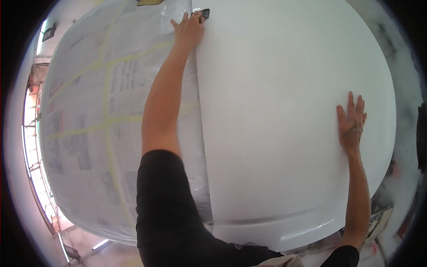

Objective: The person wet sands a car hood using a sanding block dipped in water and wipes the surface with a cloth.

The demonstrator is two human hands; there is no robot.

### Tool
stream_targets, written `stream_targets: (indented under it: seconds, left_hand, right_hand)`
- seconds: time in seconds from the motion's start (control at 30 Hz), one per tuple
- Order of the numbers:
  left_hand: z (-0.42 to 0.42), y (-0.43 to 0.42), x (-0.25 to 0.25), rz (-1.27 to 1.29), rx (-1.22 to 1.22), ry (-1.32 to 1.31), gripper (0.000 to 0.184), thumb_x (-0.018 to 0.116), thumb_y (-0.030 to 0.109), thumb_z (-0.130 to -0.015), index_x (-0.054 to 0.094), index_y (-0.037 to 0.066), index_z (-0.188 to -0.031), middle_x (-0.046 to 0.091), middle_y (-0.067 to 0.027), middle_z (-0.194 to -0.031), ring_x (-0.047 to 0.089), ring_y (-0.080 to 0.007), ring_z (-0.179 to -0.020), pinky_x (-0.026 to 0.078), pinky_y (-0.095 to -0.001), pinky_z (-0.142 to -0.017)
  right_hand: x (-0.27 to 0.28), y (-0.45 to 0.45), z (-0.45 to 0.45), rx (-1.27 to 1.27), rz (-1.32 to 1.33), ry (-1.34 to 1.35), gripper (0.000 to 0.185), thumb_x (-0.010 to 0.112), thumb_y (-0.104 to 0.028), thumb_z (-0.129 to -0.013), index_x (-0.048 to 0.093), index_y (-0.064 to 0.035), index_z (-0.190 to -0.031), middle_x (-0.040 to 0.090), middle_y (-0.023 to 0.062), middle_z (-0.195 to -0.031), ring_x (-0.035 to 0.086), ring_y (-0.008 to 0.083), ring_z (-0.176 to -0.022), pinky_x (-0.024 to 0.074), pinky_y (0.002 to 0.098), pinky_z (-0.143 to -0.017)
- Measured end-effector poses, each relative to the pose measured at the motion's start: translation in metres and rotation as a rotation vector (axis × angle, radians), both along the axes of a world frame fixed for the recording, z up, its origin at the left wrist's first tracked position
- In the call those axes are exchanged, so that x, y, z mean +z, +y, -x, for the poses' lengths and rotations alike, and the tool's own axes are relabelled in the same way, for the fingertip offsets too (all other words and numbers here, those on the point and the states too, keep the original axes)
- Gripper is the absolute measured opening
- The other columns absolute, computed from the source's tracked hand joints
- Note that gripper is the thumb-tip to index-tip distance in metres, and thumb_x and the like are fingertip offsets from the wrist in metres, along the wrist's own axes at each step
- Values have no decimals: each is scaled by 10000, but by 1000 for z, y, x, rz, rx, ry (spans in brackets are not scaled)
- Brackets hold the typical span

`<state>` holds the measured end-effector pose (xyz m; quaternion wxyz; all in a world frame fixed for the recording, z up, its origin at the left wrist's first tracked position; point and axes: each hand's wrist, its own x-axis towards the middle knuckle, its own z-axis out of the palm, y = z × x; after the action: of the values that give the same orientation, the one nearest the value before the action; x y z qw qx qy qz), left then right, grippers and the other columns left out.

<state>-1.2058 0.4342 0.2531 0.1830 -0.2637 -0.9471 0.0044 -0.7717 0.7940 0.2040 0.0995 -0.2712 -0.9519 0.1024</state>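
A broad white panel point(275, 111), smooth and like a car's body panel, spreads out in front of me. My left hand point(190, 30) reaches far forward to the panel's left edge, beside the masked area. Its fingers are bent over a small black block point(205, 14), which rests on the white surface; its exact kind is unclear and part of it is hidden under the fingers. Over on the right part of the panel, my right hand point(352, 127) lies with fingers stretched and parted, holding nothing. Dark smudges mark its back.
Clear plastic over newspaper-like sheets point(129, 151), joined by yellow tape point(106, 93), covers the area left of the panel. A brownish item point(150, 2) lies on it at the top. Lamps point(49, 32) and bright openings line the left side; a stand-like object point(378, 220) is at lower right.
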Motion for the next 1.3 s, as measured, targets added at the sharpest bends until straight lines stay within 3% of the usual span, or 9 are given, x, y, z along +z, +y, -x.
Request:
stream_targets:
  seconds: [0.1, 0.2, 0.23, 0.37, 0.47, 0.63, 0.77, 1.03, 1.3]
  left_hand:
    - [-8, 4, 7, 61, 55, -33, 389, 448, 279, -1060, 612, 63, -1338, 626, -37, -1422, 531, -278, -1366, 211, -774, -1131]
    - [-52, -27, -21, 32, -135, 213, 402, 436, 299, -1070, 580, 126, -1404, 631, -113, -1386, 592, -318, -1291, 217, -719, -1148]
    - [-58, -30, -27, -71, -161, 231, 344, 460, 275, -1050, 644, 73, -1260, 657, -59, -1350, 565, -267, -1319, 207, -763, -1141]
    - [0, 6, -3, 23, 69, -43, 327, 465, 253, -1044, 653, 70, -1239, 661, -80, -1333, 583, -269, -1286, 214, -761, -1141]
    - [20, 17, -7, 12, 124, 46, 371, 442, 297, -1061, 629, 104, -1317, 655, -122, -1351, 648, -317, -1208, 233, -733, -1142]
    - [-60, -34, -21, -66, -129, 208, 394, 443, 313, -1068, 626, 97, -1342, 655, -115, -1352, 610, -304, -1283, 199, -715, -1172]
    - [-1, 2, 6, 64, 68, -52, 361, 452, 254, -1053, 623, 76, -1316, 636, -55, -1387, 551, -279, -1324, 169, -774, -1147]
    - [-54, -29, -22, -45, -120, 116, 372, 444, 260, -1054, 637, 65, -1305, 606, -72, -1443, 517, -269, -1379, 165, -763, -1160]
    - [7, 11, -13, 42, 36, 35, 356, 475, 259, -1043, 629, 59, -1295, 650, -87, -1371, 533, -287, -1363, 200, -754, -1150]
  right_hand:
    - [3, -7, 3, 8, 4, -4, 678, 491, -521, -1048, 396, -129, -1593, 258, 254, -1662, 191, 412, -1566, 109, 577, -1264]
    - [2, -5, 5, 1, 7, -18, 677, 484, -527, -1049, 402, -129, -1591, 260, 254, -1661, 190, 412, -1566, 108, 573, -1265]
    - [4, -5, 7, -7, 8, -19, 677, 482, -529, -1050, 401, -130, -1591, 261, 255, -1661, 190, 412, -1566, 108, 572, -1265]
    - [-3, 1, 1, -2, 9, -16, 679, 474, -533, -1053, 392, -134, -1596, 265, 257, -1659, 191, 411, -1566, 108, 572, -1265]
    - [4, -4, 4, 0, 16, -5, 679, 482, -534, -1051, 395, -138, -1595, 265, 258, -1659, 193, 407, -1567, 110, 574, -1264]
    - [5, -4, 8, -2, 8, 0, 672, 500, -518, -1048, 402, -135, -1591, 269, 260, -1656, 196, 416, -1563, 119, 594, -1257]
    - [-4, 3, 4, 10, 7, 2, 668, 514, -498, -1045, 399, -131, -1591, 269, 259, -1655, 202, 424, -1559, 124, 604, -1253]
    - [-3, -1, 4, 1, 20, -12, 653, 522, -465, -1047, 396, -128, -1592, 269, 262, -1655, 203, 424, -1559, 122, 599, -1252]
    - [-8, 4, 1, 20, 24, 0, 655, 518, -468, -1050, 386, -137, -1599, 269, 252, -1660, 192, 422, -1564, 117, 593, -1254]
